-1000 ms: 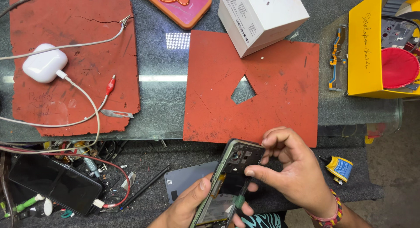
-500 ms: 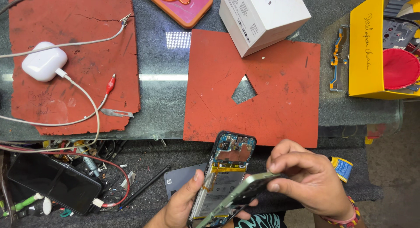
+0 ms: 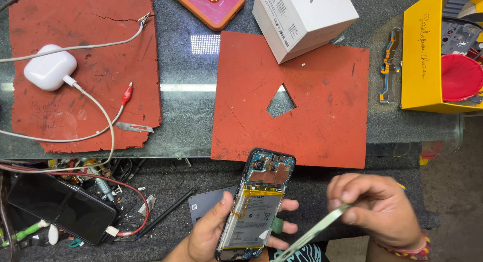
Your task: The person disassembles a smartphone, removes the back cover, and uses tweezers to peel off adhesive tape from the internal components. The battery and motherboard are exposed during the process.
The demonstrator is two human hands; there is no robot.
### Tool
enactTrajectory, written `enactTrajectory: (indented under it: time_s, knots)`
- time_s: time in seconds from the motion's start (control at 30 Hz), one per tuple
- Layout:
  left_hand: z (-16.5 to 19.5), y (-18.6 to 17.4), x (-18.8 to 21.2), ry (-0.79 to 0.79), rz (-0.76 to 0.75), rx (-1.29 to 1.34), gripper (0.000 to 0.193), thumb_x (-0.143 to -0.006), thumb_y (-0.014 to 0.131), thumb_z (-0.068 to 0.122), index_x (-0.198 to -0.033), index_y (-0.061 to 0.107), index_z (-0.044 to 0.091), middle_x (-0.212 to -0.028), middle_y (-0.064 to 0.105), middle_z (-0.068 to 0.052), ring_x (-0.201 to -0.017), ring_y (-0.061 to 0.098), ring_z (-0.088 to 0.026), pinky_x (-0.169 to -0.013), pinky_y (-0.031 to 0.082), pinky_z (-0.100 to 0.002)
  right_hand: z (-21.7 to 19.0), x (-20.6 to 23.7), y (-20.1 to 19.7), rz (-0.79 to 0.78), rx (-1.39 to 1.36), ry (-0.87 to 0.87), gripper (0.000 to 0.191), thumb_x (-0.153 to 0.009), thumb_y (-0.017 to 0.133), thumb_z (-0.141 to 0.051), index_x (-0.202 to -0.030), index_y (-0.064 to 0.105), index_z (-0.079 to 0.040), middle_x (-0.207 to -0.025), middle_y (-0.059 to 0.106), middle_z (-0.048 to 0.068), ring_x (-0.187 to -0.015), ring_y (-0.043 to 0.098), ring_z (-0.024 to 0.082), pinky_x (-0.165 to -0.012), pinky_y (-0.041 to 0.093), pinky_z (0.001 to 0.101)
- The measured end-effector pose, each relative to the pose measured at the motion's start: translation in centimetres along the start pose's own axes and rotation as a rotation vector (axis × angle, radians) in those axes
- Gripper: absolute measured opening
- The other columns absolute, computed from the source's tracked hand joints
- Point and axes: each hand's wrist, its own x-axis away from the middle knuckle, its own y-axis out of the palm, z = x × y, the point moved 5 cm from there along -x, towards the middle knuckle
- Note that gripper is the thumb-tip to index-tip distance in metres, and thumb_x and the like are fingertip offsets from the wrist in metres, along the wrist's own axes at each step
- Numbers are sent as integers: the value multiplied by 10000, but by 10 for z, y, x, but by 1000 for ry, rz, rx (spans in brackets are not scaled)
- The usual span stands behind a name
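Down at the near edge, the left hand (image 3: 211, 237) cradles an opened smartphone (image 3: 259, 204) from below, thumb along its left side and fingers curled round the right, so the pale battery with its printed label and the circuit board above it face up. Just right of it, the right hand (image 3: 380, 211) pinches the removed back cover (image 3: 314, 232) between thumb and fingertips, the thin greenish panel slanting down to the left, edge-on. Beyond both hands lies a red silicone mat (image 3: 322, 111) with a cut-out hole, and on its far corner stands a white cardboard box (image 3: 302, 18) bearing a barcode label on its side. Far right of the right hand sits a yellow tray (image 3: 420, 61) with handwriting on its wall. Well left of the left hand, a white earbud case (image 3: 49, 67) on a cable rests on a second red mat (image 3: 100, 51), and nearer lies a black phone (image 3: 63, 206).
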Motion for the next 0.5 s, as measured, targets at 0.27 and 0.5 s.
enactTrajectory:
  time_s: [0.27, 0.5]
  knots:
    - [15, 5, 3, 52, -10, 21, 885, -1017, 256, 662, -1662, 201, 59, -1624, 352, -313, -1390, 513, -420, -1123, 494, -558, -20, 46, -79, 344, 63, -11, 218, -956, 661, 62, -1173, 642, 73, -1112, 706, 259, -999, 691, 323, -840, 571, 433]
    - [24, 5, 7, 123, -9, -36, 917, -1010, 283, 686, -1652, 198, 36, -1636, 331, -336, -1397, 502, -435, -1105, 504, -586, 2, 83, -125, 426, 170, 170, 239, -943, 616, 78, -1171, 549, 47, -1050, 689, 253, -902, 731, 288, -774, 624, 410]
